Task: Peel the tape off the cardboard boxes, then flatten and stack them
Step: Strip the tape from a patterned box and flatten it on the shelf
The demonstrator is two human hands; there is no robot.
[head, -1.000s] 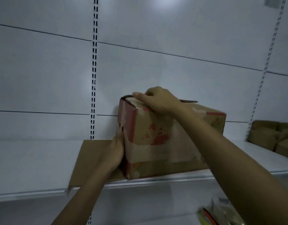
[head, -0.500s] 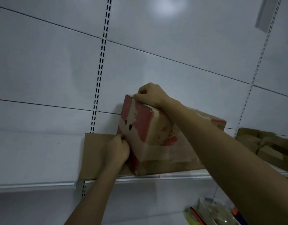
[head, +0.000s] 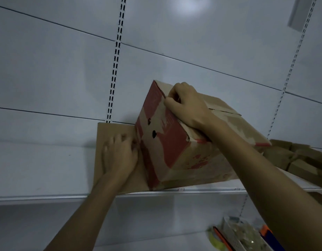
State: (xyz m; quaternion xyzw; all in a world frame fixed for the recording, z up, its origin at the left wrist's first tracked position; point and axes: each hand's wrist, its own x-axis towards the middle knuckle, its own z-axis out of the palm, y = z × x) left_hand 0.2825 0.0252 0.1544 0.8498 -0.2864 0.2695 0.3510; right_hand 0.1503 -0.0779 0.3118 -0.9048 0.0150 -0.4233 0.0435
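Flat cardboard sheet (head: 109, 134) lies on the shelf (head: 38, 169), left. Left hand (head: 120, 156) rests on it, against the cardboard box (head: 174, 151). The fingers are blurred, so I cannot tell its grip. The cardboard box stands tilted at centre. Right hand (head: 187, 105) is curled over its top edge, and anything pinched there is hidden. Brown cartons (head: 292, 156), far right, are cut off.

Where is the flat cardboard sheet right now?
The flat cardboard sheet lies on the white shelf, left of centre in the head view, under the left hand, with the tilted box at its right edge.
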